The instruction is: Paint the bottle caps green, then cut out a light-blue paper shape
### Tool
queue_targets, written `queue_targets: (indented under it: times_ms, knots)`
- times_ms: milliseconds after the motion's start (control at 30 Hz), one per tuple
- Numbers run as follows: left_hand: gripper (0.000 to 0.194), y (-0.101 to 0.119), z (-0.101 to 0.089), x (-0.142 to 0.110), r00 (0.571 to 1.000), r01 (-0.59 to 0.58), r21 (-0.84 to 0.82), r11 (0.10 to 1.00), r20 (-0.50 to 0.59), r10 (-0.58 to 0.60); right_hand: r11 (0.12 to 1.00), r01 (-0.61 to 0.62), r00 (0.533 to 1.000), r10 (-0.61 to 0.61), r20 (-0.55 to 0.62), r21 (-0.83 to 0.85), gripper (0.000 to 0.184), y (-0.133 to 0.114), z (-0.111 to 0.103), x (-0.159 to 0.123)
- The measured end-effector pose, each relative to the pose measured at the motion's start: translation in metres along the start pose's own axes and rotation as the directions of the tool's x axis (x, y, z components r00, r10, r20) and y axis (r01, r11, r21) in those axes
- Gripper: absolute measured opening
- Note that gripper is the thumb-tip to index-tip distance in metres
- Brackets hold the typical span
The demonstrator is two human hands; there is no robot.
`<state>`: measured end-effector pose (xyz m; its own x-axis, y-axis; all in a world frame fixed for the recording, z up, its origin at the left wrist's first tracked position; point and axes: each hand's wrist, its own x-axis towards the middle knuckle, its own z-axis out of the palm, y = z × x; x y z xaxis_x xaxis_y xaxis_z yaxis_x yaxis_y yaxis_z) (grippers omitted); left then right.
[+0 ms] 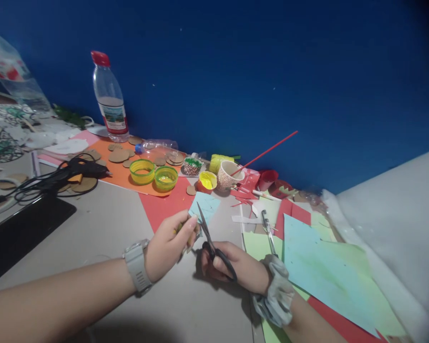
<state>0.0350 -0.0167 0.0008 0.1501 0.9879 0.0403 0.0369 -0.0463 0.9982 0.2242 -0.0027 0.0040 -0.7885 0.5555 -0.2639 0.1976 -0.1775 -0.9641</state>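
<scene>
My left hand (173, 240), with a grey watch on its wrist, is closed with the thumb pressed to the fingers at the lower edge of a small light blue piece of paper (209, 204). My right hand (227, 267) is closed around the black handles of a pair of scissors (208, 234). The scissors' blades point up and away, beside the paper's near edge, and look nearly closed. Whether they touch the paper I cannot tell. Part of what lies inside my left fingers is hidden.
Two yellow-green cups (142, 172), a white patterned cup (226, 177) with a red stick, and a water bottle (110, 102) stand by the blue wall. Coloured paper sheets (321, 269) and a pen (268, 231) lie right. A coiled black cord (53, 177) and dark phone-like slab (25, 236) lie left.
</scene>
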Motion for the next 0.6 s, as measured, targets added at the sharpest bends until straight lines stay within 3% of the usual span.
queue_targets:
  times_ms: [600]
  knots:
    - [0.037,0.0016,-0.0003,0.0011,1.000,0.009,0.010,1.000,-0.006,-0.009,1.000,0.009,1.000,-0.009,-0.006,0.006,0.060,0.0003,0.0009,0.0007]
